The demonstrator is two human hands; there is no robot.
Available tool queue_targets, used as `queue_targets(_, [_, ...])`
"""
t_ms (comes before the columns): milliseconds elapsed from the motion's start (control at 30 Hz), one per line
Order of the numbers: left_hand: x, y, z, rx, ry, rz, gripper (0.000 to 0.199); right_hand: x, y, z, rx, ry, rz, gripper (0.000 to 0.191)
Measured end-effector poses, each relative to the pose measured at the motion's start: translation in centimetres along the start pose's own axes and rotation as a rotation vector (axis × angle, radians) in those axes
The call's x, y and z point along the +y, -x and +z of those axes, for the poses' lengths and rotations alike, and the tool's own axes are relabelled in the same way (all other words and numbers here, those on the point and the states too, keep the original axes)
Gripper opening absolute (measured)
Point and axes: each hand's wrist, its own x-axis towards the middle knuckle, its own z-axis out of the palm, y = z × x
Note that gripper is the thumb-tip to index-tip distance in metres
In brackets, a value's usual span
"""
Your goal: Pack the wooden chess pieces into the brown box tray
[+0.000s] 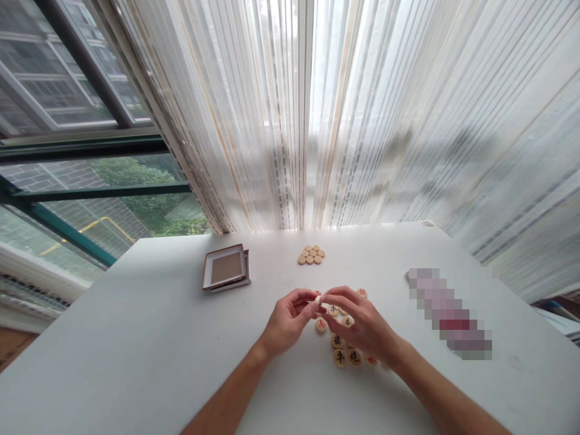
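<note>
My left hand (287,320) and my right hand (362,323) meet above the middle of the table. Between their fingertips is a round, pale xiangqi piece (318,300), seen nearly edge-on. Both hands are closed on it, thumbs and fingers pinching. Below and around my right hand lie several xiangqi pieces, face up with black or red characters. Among them are a red-marked piece (321,325) and a black-marked piece (339,357). My right hand hides part of this group. Farther back sits a tight cluster of wooden pieces (311,254) with no markings visible.
On the white table (158,338), an open shallow box (226,269) stands at the back left. A pixelated long object (448,314) lies at the right. String curtains (290,121) hang behind the table's far edge, and a window (90,193) is at left.
</note>
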Motion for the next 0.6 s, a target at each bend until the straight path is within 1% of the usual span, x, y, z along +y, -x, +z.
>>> queue_targets(100, [-0.1,0.3,0.2,-0.018,0.072,-0.04,0.035,0.1,0.2,0.6,0.004,-0.013,-0.019,0.036])
queue_targets(233, [-0.4,0.8,0.7,-0.034,0.137,-0.067,0.035,0.3,0.5,0.9,0.01,-0.024,0.004,0.035])
queue_targets(400, [-0.8,1.0,0.9,-0.025,0.227,-0.042,0.034,0.5,0.6,0.7,-0.006,-0.056,0.006,0.038])
queue_targets(600, [-1.2,0.8,0.4,-0.005,0.23,-0.034,0.032,0.8,0.7,0.9,-0.007,-0.066,0.015,0.036])
